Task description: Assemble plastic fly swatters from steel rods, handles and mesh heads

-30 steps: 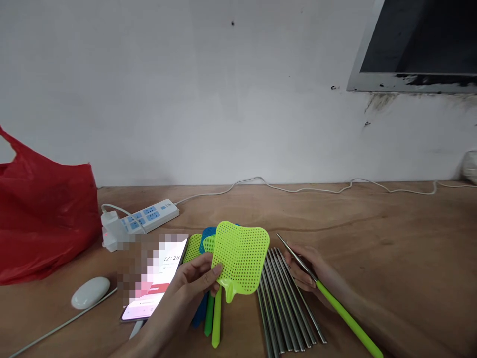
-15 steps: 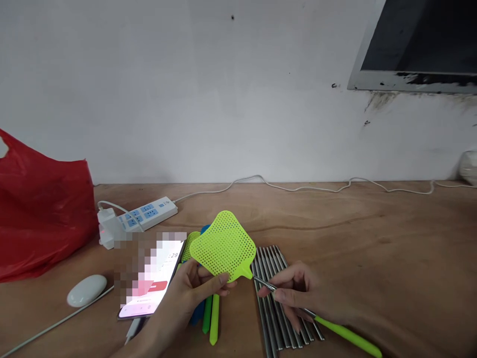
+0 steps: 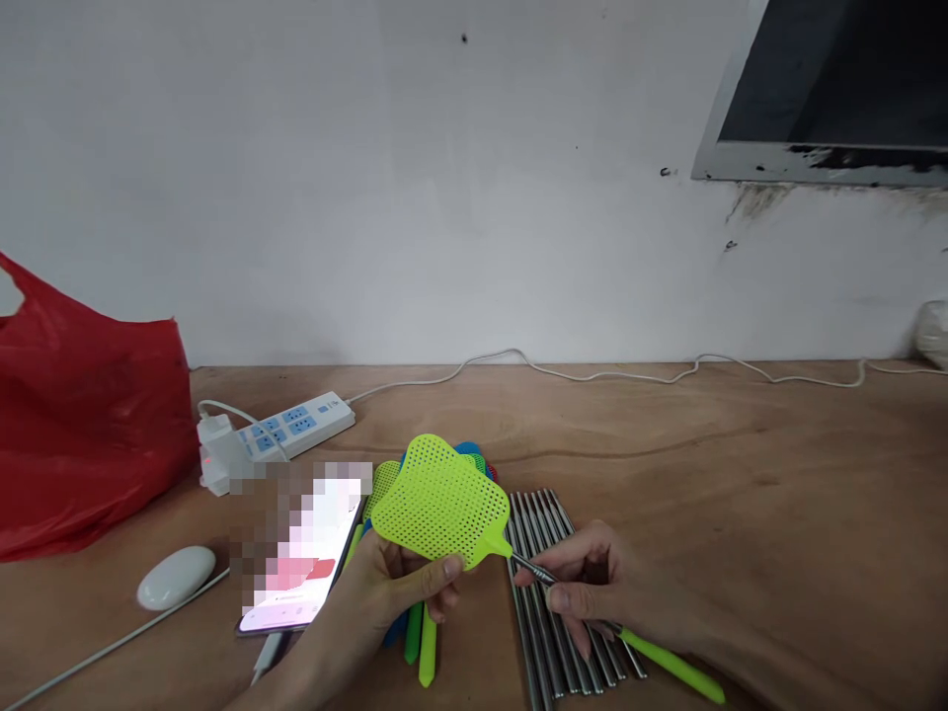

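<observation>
The left hand [image 3: 404,583] pinches the green swatter head [image 3: 440,502] above the table [image 3: 741,494]. The right hand [image 3: 592,588] clamps the metal rod [image 3: 534,570] with green handle [image 3: 667,667], its tip touching the head's neck, over the row of rods [image 3: 563,632].

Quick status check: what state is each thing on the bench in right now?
Swatter head: lifted, pinched in left hand.
Handled rod: held in right hand, metal tip at the head's neck.
Steel rods: lying side by side on the table.
Phone: screen lit.
Power strip: charger plugged in, red light on.
</observation>
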